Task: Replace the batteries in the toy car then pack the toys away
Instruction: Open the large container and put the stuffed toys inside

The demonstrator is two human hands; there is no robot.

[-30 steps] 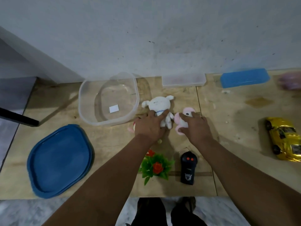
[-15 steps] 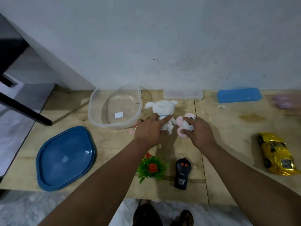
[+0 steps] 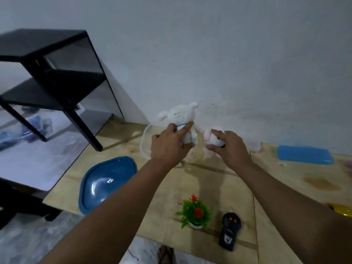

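Head view, left to right. Blue lid [image 3: 107, 184] at 9 o'clock on desk [image 3: 219, 183]. Clear tub [image 3: 144, 142] mostly hidden behind left hand [image 3: 169, 147]. Left hand clamps white plush [image 3: 182, 121], lifted. Right hand [image 3: 231, 147] pinches pink plush [image 3: 213, 138] at 12 o'clock. Toy car [image 3: 342, 209] at 3 o'clock, edge only. Remote [image 3: 229, 233] at 6 o'clock. Advice: carry both plush over tub rim, lower inside before releasing, left first.

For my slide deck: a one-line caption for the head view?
Left hand lifts white plush, right hand holds pink plush over the table.
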